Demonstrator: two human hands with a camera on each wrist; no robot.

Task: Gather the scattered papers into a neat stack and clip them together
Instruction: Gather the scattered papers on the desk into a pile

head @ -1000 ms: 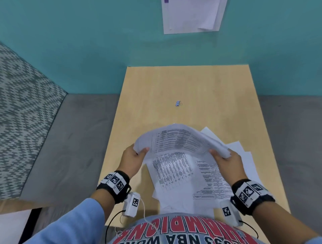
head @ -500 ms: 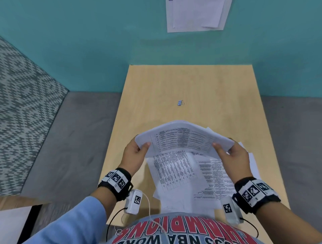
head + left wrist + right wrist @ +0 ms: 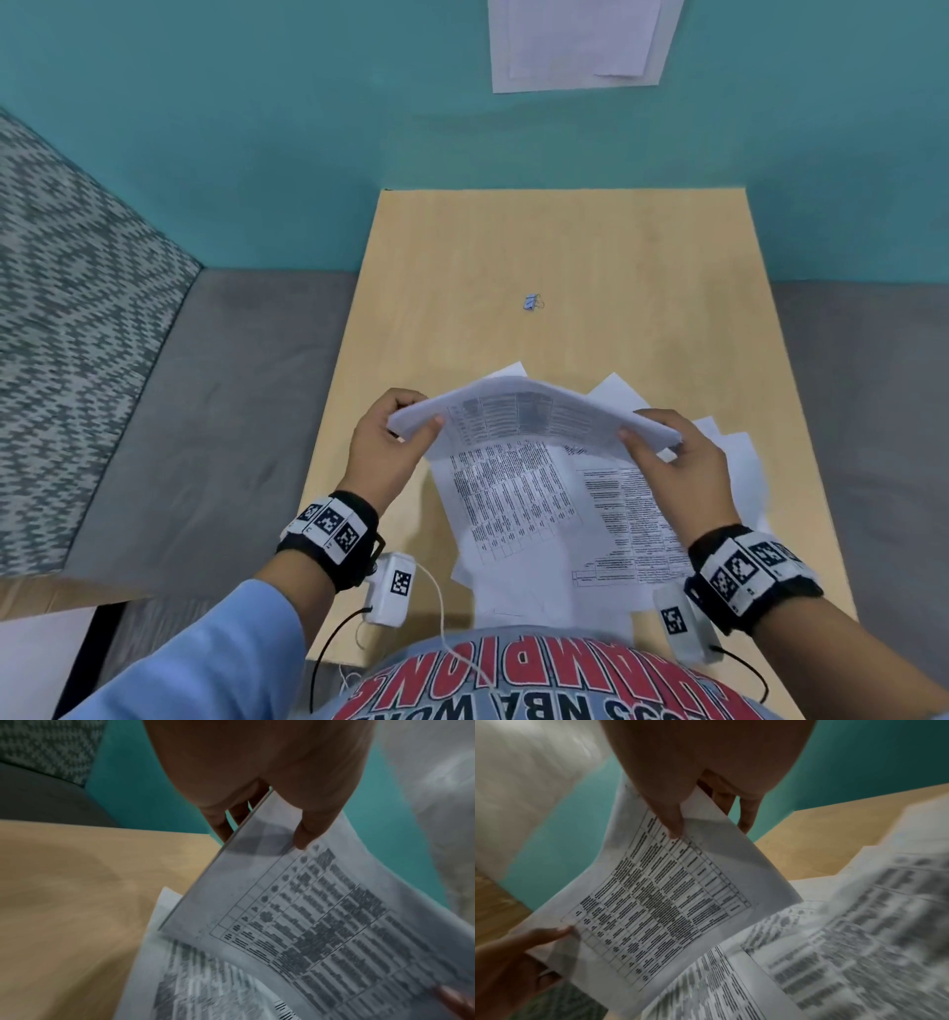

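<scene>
I hold a small bundle of printed sheets point(image 3: 534, 411) above the table, bowed upward, with a table of text facing me. My left hand point(image 3: 395, 431) pinches its left edge, thumb on top point(image 3: 308, 833). My right hand point(image 3: 667, 447) pinches its right edge, thumb on the print point(image 3: 672, 821). Beneath the bundle several more printed papers point(image 3: 539, 519) lie scattered and overlapping on the wooden table point(image 3: 565, 246). A small blue binder clip point(image 3: 532, 302) lies alone further back, well beyond both hands.
The table's far edge meets a teal wall point(image 3: 257, 128), where white sheets point(image 3: 580, 41) hang. Grey floor point(image 3: 215, 411) runs along both sides, with a patterned panel point(image 3: 67, 308) at the left. The scattered papers reach the table's near edge by my body.
The held bundle has tilted up and flattened toward me. Both hands have shifted slightly away from my body while keeping their hold on its edges.
</scene>
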